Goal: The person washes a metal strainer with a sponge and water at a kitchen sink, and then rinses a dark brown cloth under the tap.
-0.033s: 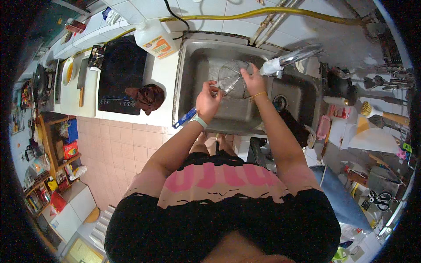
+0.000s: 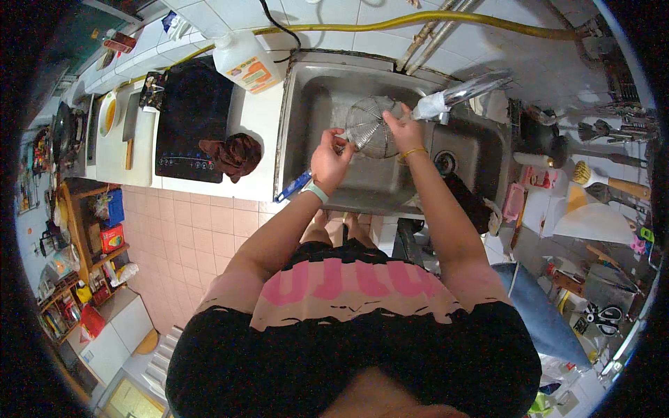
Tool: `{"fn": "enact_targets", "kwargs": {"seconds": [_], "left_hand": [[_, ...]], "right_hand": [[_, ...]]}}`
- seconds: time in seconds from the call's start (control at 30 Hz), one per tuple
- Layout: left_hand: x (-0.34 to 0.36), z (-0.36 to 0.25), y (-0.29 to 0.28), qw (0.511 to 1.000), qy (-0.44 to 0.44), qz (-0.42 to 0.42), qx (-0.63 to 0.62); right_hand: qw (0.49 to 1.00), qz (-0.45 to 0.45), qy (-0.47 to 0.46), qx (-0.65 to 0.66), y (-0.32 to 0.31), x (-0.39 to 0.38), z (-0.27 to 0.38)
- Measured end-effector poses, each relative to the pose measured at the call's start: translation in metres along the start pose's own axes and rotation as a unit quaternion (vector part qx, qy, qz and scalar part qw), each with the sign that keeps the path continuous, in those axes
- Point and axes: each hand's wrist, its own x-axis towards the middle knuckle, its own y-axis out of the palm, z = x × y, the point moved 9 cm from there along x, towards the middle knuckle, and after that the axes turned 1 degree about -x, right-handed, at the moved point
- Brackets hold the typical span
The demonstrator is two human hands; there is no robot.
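Note:
In the head view, a round wire-mesh strainer (image 2: 369,125) is held over the steel sink basin (image 2: 313,97). My left hand (image 2: 329,157) has its fingers curled on the narrow metal piece at the strainer's left side. My right hand (image 2: 403,131) grips the strainer's right rim, thumb over the mesh. The faucet (image 2: 460,90), with white material wrapped round it, reaches in just beside my right hand. A blue-handled item (image 2: 294,187) lies at the sink's front left edge.
Left are a white jug (image 2: 244,63), a brown cloth (image 2: 233,157), a black cooktop (image 2: 188,104) and a knife (image 2: 130,125) on a pale board (image 2: 104,160). Right are a second basin (image 2: 481,160), a dark cloth (image 2: 463,205) and hanging utensils (image 2: 606,160). A yellow hose (image 2: 383,24) runs along the back wall.
The strainer has shifted slightly in my hands, and its mesh shows darker and more clearly. My arms are nearly where they were.

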Motion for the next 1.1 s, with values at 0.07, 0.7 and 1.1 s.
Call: {"fn": "enact_targets", "kwargs": {"seconds": [0.07,0.7,1.1], "left_hand": [[0.009,0.023,0.010,0.998,-0.018,0.018,-0.056],[0.065,-0.034,0.090,0.967,-0.034,0.167,-0.190],[0.040,-0.071,0.107,0.973,0.016,0.221,-0.070]], "right_hand": [[0.986,0.007,0.052,0.155,-0.005,-0.003,-0.026],[0.993,0.026,-0.022,0.115,-0.021,-0.001,0.043],[0.992,-0.033,0.006,0.119,-0.049,-0.057,0.052]]}}
